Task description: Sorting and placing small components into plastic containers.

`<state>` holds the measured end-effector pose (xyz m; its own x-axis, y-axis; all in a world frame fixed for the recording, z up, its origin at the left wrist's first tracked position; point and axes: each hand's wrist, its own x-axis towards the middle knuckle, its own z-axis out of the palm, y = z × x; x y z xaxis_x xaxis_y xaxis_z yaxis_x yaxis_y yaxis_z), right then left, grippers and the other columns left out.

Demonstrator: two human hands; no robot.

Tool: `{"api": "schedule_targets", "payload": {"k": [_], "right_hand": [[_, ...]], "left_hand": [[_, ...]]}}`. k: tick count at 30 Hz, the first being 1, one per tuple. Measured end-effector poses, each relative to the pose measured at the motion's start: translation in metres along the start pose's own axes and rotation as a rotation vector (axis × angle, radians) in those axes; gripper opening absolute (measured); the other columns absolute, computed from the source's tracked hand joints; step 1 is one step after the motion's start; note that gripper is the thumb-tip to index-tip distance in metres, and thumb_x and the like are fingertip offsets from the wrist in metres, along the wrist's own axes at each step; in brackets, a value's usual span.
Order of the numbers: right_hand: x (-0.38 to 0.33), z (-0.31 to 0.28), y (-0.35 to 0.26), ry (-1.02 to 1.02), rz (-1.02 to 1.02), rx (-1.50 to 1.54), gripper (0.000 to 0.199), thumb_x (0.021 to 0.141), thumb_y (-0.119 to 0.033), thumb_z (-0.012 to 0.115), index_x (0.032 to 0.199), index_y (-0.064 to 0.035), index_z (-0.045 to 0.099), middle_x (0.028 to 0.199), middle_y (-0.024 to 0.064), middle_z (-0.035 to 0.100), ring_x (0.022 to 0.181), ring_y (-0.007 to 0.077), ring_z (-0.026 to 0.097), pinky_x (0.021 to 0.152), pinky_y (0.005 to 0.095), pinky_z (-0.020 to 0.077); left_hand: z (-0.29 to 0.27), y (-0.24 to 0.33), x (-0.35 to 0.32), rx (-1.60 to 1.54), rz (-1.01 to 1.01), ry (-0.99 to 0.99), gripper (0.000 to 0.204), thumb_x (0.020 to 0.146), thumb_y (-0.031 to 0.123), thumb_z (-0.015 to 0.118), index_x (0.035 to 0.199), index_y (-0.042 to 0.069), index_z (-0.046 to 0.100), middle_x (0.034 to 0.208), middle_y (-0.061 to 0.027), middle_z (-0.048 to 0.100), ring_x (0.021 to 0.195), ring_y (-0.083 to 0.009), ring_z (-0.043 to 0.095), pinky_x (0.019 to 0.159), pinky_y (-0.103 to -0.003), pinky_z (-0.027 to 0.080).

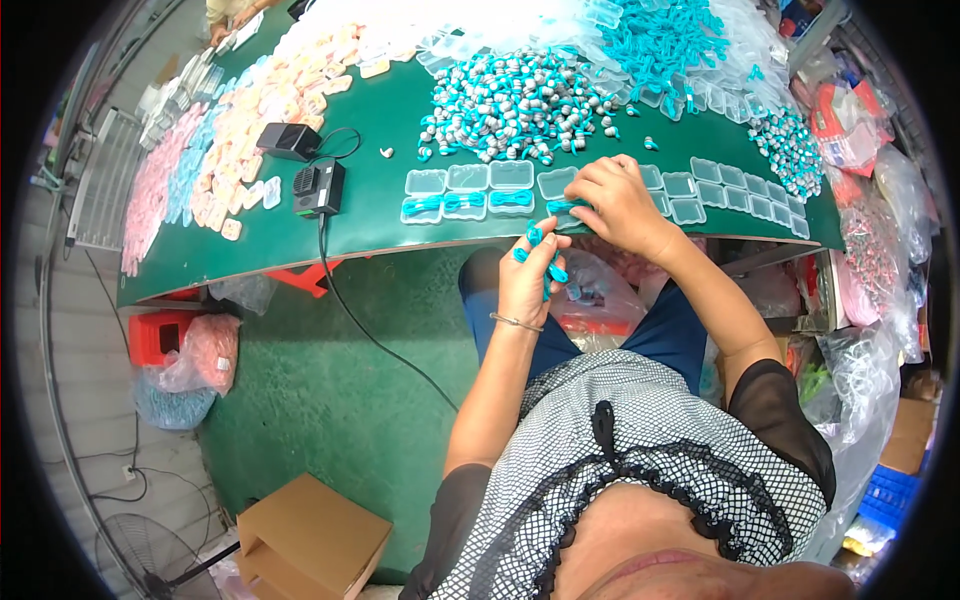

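Observation:
Several coiled teal cords point(545, 262) are in my left hand point(527, 285), whose fingers are closed round them just off the table's front edge. My right hand point(622, 208) reaches over an open clear plastic case point(557, 184) in the front row, thumb and fingers closed about a teal cord bundle point(562, 206) at its lower half. The fingers partly hide this case. Left of it, three open clear cases point(511, 176) each have a teal cord bundle point(422, 204) in the near half. To the right stand more open clear cases point(688, 211) with no cords in them.
Behind the cases lies a big heap of grey-and-teal small parts point(515, 105), with a teal heap point(665, 45) farther back. A black boxy device point(318, 188) trails a cable off the green table point(375, 225). Pastel pieces point(235, 180) cover the left; a cardboard box point(315, 530) is on the floor.

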<state>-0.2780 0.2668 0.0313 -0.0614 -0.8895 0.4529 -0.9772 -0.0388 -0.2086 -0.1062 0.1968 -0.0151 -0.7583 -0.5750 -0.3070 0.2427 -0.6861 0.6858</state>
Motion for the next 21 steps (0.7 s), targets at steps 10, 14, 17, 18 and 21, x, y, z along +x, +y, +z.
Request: {"api": "schedule_targets", "payload": {"k": [10,14,17,18,21], "right_hand": [[0.011,0.001,-0.001,-0.121,-0.015,0.017,0.015,0.073,-0.011,0.071,0.086,-0.0081,0.063,0.088,0.0058,0.059,0.087,0.0260,0.058,0.077,0.0390,0.0426],[0.011,0.004,0.002,-0.134,-0.045,0.038,0.015,0.073,-0.010,0.071,0.086,-0.0075,0.062,0.088,0.0067,0.059,0.083,0.0278,0.059,0.073,0.0395,0.0440],[0.010,0.007,0.001,-0.068,-0.059,0.021,0.015,0.073,-0.010,0.070,0.086,-0.0077,0.063,0.085,0.0063,0.059,0.082,0.0274,0.060,0.073,0.0399,0.0436],[0.011,0.008,0.001,-0.067,-0.061,0.022,0.015,0.073,-0.010,0.070,0.086,-0.0077,0.063,0.085,0.0063,0.059,0.082,0.0274,0.060,0.073,0.0399,0.0436],[0.016,0.013,0.000,-0.071,-0.003,-0.003,0.015,0.073,-0.011,0.071,0.086,-0.0079,0.062,0.083,0.0061,0.059,0.082,0.0268,0.060,0.073,0.0400,0.0433]], "left_hand": [[0.000,-0.002,0.003,0.083,0.052,0.025,0.036,0.091,0.011,0.059,0.124,-0.003,0.054,0.094,-0.0081,0.066,0.060,-0.0079,0.053,0.042,-0.020,0.037],[0.001,-0.002,0.003,0.075,0.062,0.014,0.035,0.091,0.012,0.059,0.123,-0.002,0.055,0.095,-0.0083,0.067,0.062,-0.0088,0.054,0.043,-0.020,0.037],[0.001,-0.002,0.002,0.057,0.044,0.014,0.038,0.091,0.013,0.059,0.126,-0.001,0.054,0.094,-0.0077,0.066,0.062,-0.0089,0.054,0.043,-0.020,0.038],[0.001,-0.001,0.000,0.058,0.047,0.015,0.038,0.091,0.013,0.059,0.126,-0.001,0.054,0.094,-0.0077,0.066,0.062,-0.0089,0.054,0.043,-0.020,0.038],[0.001,-0.001,-0.004,-0.057,0.013,-0.006,0.041,0.093,0.012,0.058,0.130,-0.001,0.048,0.093,-0.0071,0.063,0.061,-0.0088,0.053,0.041,-0.021,0.038]]}}
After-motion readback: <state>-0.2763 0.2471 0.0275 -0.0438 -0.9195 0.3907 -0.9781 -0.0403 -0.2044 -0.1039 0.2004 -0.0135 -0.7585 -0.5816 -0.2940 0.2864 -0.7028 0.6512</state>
